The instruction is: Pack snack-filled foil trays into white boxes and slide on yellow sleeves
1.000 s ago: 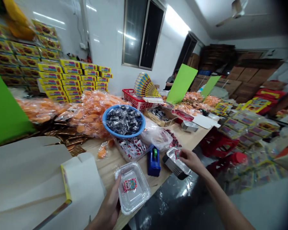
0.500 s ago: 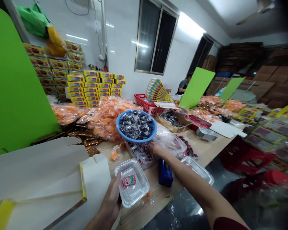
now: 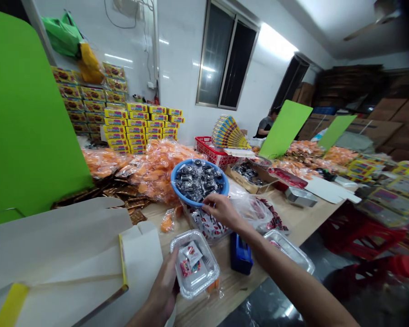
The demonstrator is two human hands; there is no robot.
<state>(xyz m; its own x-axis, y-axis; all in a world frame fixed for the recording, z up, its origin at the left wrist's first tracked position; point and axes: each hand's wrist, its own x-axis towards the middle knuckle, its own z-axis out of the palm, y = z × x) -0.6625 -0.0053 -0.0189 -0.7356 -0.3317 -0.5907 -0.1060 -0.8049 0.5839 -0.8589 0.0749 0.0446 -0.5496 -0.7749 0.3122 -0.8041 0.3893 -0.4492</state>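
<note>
My left hand (image 3: 164, 281) grips the left edge of a small foil tray (image 3: 209, 282), thumb over the rim. Inside the tray are a colourful printed packet (image 3: 191, 269) and a white sachet with a red print (image 3: 192, 252). My right hand (image 3: 221, 210) reaches to the near rim of a blue basin (image 3: 177, 193) full of black wrapped pieces (image 3: 199, 179). Its fingers are bent and slightly apart, with nothing visible in them. Below that hand lies a bag of white and red sachets (image 3: 206, 223).
A blue tape-dispenser-like object (image 3: 241, 254) and a second foil tray (image 3: 291, 250) are at the right. Orange wrapped pieces (image 3: 160, 165) heap behind. An open white carton (image 3: 68, 259) fills the left, beside a green panel (image 3: 30, 113). Another person (image 3: 266, 125) sits far back.
My right hand has moved up from the sachet bag to the basin's rim. A white sachet now lies in the foil tray beside the printed packet. The view has shifted slightly.
</note>
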